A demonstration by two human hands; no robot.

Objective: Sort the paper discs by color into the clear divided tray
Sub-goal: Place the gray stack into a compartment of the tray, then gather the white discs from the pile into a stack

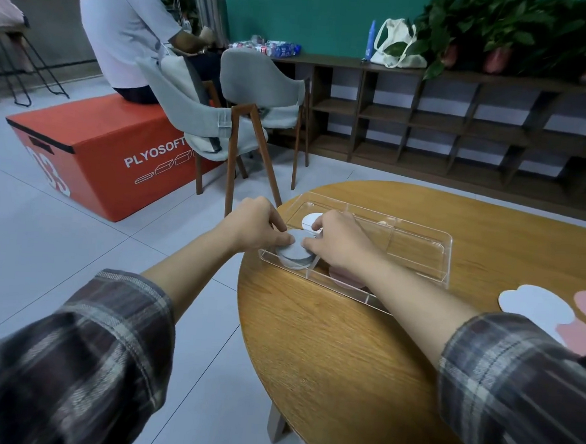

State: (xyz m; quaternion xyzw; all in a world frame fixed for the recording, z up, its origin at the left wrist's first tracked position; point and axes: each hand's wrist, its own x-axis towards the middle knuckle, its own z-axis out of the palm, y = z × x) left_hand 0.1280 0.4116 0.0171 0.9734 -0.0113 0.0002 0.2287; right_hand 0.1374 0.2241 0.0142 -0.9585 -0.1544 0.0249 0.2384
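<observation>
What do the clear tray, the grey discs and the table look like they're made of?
Clear tray: hard plastic, likely acrylic; glossy see-through walls with bright edges. Grey discs, pinched between left hand and right hand: thin paper or card, matte, flat. Table: wood or wood veneer; visible grain, soft sheen.

tray (421,229) on table (346,345), near its far left edge. stack of discs (295,253) in tray's left-end compartment; left hand (255,228) grips it from the left, right hand (340,245) from the right. loose discs (537,305) on table at right, well apart from tray. chairs (262,82) behind table; shelf (462,129) behind them.
</observation>
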